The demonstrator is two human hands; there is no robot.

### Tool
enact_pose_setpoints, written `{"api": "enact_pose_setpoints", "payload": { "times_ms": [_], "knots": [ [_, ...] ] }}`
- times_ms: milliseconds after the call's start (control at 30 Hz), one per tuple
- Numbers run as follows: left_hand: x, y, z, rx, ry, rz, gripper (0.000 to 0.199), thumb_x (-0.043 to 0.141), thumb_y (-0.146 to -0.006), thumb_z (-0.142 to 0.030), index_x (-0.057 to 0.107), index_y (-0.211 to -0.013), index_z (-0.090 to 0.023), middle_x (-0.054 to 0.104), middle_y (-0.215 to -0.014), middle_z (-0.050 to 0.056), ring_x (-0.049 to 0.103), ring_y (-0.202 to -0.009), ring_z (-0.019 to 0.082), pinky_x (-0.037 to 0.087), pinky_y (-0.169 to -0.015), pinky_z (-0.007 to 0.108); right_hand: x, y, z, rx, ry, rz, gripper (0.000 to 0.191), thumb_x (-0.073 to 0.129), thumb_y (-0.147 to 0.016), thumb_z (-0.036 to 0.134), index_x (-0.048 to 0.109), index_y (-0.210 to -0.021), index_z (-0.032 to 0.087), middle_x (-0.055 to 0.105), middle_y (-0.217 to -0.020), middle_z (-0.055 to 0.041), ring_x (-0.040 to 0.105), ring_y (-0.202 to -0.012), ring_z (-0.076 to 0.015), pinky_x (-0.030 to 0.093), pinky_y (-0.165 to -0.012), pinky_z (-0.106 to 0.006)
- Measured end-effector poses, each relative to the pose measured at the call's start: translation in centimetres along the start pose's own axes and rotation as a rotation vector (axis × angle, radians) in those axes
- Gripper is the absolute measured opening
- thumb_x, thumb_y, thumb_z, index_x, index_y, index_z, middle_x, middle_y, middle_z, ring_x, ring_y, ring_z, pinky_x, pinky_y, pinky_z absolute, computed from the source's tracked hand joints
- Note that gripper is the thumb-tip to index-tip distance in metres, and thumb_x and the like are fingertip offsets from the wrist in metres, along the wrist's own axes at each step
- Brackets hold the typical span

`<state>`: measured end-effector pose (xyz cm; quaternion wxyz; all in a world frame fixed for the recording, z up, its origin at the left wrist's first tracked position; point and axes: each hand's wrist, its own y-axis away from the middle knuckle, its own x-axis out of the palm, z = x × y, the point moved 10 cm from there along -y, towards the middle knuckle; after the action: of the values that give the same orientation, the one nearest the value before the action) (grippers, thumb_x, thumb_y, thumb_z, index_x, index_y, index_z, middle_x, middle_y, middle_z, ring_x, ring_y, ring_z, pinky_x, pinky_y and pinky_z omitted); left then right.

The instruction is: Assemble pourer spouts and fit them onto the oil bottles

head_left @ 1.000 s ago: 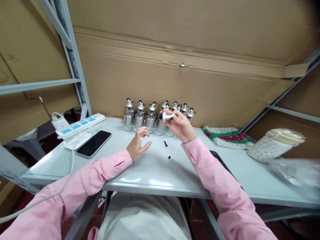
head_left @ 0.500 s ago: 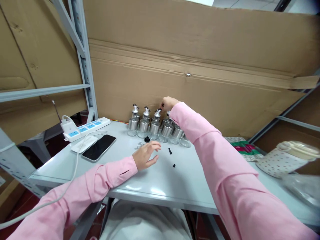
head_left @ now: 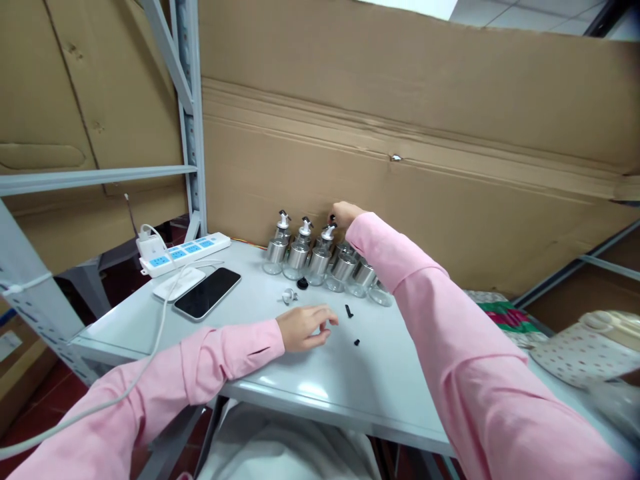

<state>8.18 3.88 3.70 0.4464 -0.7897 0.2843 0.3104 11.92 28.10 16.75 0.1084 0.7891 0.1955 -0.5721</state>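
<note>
My left hand [head_left: 306, 328] rests low over the table with its fingers loosely curled and apart, holding nothing. To its right lie a black lever-like piece [head_left: 349, 311] and a smaller black piece [head_left: 357, 343]. A clear fitting [head_left: 289, 296] and a round black cap [head_left: 303, 283] are just beyond it. My right hand [head_left: 346, 215] reaches behind the front bottles, fingers closed on a small part with a black tip; the rest is hidden. Glass bottles with metal sleeves [head_left: 319, 259] stand in a cluster. Those at the left carry white-and-black pour spouts [head_left: 305, 227].
At the left are a phone [head_left: 207, 294], a white pad [head_left: 173, 285] and a power strip [head_left: 187, 253]. A cable [head_left: 161, 327] crosses my left sleeve. Cardboard [head_left: 300, 160] walls the back. A dotted container [head_left: 583, 350] and a patterned packet [head_left: 507, 315] sit at the right.
The view has shifted, so the table items appear slightly farther right. My left hand's fingers have curled a little more. My right hand stays at the bottles, still closed.
</note>
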Motion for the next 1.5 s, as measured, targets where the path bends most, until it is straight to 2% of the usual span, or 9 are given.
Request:
{"api": "enact_pose_setpoints", "payload": {
  "times_ms": [133,233,400,500,767,967,1100,1300,1500],
  "knots": [
    [-0.4,0.0,1.4,-0.142,0.226,-0.054,0.02,0.046,-0.08,-0.015,0.046,-0.1,-0.017,0.057,-0.095,0.005,0.055,-0.077,0.012,0.044,-0.071,0.025,-3.5,0.5,-1.5,0.034,-0.022,-0.061,0.025,0.066,-0.069,0.026,0.071,-0.09,0.013,0.069,-0.082,-0.0086,0.063,-0.075,-0.0188,0.044,-0.061,-0.025],
    [-0.4,0.2,3.2,-0.303,0.505,-0.143,0.025,0.051,-0.079,-0.017,0.041,-0.102,-0.017,0.055,-0.096,0.005,0.056,-0.078,0.011,0.044,-0.069,0.025,-9.3,2.5,-3.3,0.064,-0.06,-0.206,0.019,0.066,-0.069,0.02,0.07,-0.084,0.011,0.063,-0.061,-0.0038,0.058,-0.06,-0.0144,0.041,-0.058,-0.025],
    [2.4,0.9,5.8,-0.567,1.075,-0.167,0.052,0.074,-0.064,-0.032,0.037,-0.099,-0.02,0.051,-0.092,0.002,0.06,-0.074,0.014,0.046,-0.07,0.032,-18.3,9.0,-5.6,0.126,-0.156,-0.414,0.016,0.058,-0.074,0.019,0.067,-0.084,0.011,0.052,-0.051,0.0027,0.048,-0.051,-0.0061,0.038,-0.059,-0.023],
    [4.2,1.2,5.8,-0.644,1.324,-0.079,0.064,0.081,-0.055,-0.035,0.04,-0.101,-0.019,0.054,-0.093,0.003,0.063,-0.081,0.019,0.044,-0.079,0.04,-20.6,13.2,-5.4,0.078,-0.4,-0.534,0.007,0.057,-0.07,0.011,0.062,-0.071,0.015,0.052,-0.049,0.0031,0.045,-0.049,-0.0061,0.037,-0.056,-0.024],
    [3.4,0.7,5.8,-0.55,1.272,-0.113,0.086,0.088,-0.038,-0.023,0.043,-0.112,-0.025,0.051,-0.119,0.009,0.044,-0.12,0.025,0.028,-0.099,0.042,-11.2,17.7,2.8,-0.235,-0.619,-0.245,0.007,0.054,-0.064,0.015,0.059,-0.068,0.014,0.056,-0.06,0.0008,0.045,-0.051,-0.0071,0.035,-0.051,-0.022],
    [1.7,0.6,4.7,-0.524,0.88,-0.168,0.065,0.082,-0.043,-0.016,0.052,-0.1,-0.014,0.059,-0.091,0.003,0.056,-0.085,0.017,0.04,-0.08,0.031,-4.4,20.1,9.5,-0.387,-0.704,-0.117,0.005,0.055,-0.068,0.017,0.056,-0.072,0.015,0.048,-0.053,0.0057,0.036,-0.047,-0.0046,0.033,-0.049,-0.019],
    [2.9,1.0,4.6,-0.613,0.812,-0.027,0.044,0.078,-0.043,-0.013,0.055,-0.081,-0.011,0.056,-0.069,-0.002,0.05,-0.063,0.011,0.039,-0.063,0.026,-4.6,20.9,10.0,-0.411,-0.956,-0.211,0.014,0.058,-0.076,0.029,0.052,-0.074,0.017,0.048,-0.052,0.0059,0.038,-0.044,-0.0056,0.032,-0.047,-0.021],
    [3.0,0.5,3.8,-0.53,0.831,0.057,0.045,0.078,-0.042,-0.016,0.057,-0.082,-0.012,0.059,-0.079,0.001,0.052,-0.072,0.013,0.04,-0.069,0.028,-5.9,21.0,8.8,-0.395,-1.753,-0.516,0.01,0.046,-0.085,0.03,0.039,-0.089,0.024,0.037,-0.047,0.0094,0.042,-0.043,-0.0102,0.034,-0.047,-0.025],
    [3.2,0.5,3.8,-0.526,0.828,0.096,0.049,0.08,-0.041,-0.02,0.056,-0.083,-0.012,0.057,-0.076,0.001,0.052,-0.07,0.014,0.04,-0.067,0.028,-4.7,19.8,10.3,-0.397,-1.899,-0.506,0.023,0.048,-0.078,0.024,0.038,-0.098,0.024,0.032,-0.054,0.0082,0.035,-0.046,-0.0093,0.028,-0.045,-0.024]
  ]
}}
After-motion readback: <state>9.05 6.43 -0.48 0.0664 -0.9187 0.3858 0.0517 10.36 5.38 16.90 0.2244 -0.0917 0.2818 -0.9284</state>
